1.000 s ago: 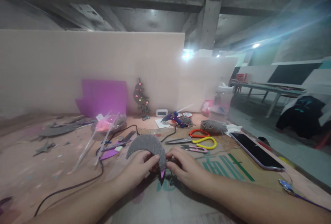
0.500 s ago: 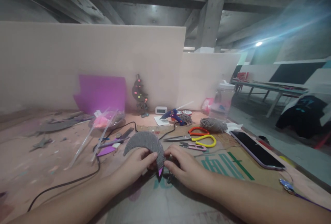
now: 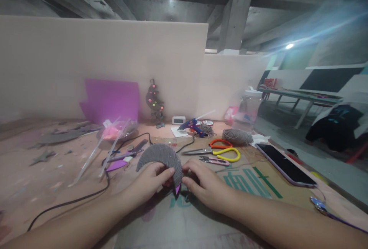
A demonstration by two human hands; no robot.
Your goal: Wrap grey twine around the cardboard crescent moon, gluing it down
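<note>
A crescent (image 3: 157,154) wound with grey yarn is pinched near its lower end by my left hand (image 3: 156,180), thumb on the front face. Bare purple shows at its lower tip, which points down. My right hand (image 3: 198,180) is at the crescent's right edge, thumb and forefinger closed on the grey yarn. A small dark loop of yarn (image 3: 187,196) hangs just under those fingers; the exact pinch point is partly hidden. Beyond my hands lie scissors (image 3: 212,151) with one red and one yellow handle, and pink thread snips (image 3: 215,160).
At the back are a blue glue gun (image 3: 193,125), a yarn ball (image 3: 237,137), a small digital clock (image 3: 178,120) and a decorated crescent (image 3: 154,101). A phone (image 3: 286,164) lies right. Glue sticks (image 3: 86,160), purple sheet (image 3: 112,101) and a black cable (image 3: 71,204) are left.
The whole view has tipped slightly, so the table things sit a little higher in the picture. Both hands keep almost the same hold on the crescent and yarn.
</note>
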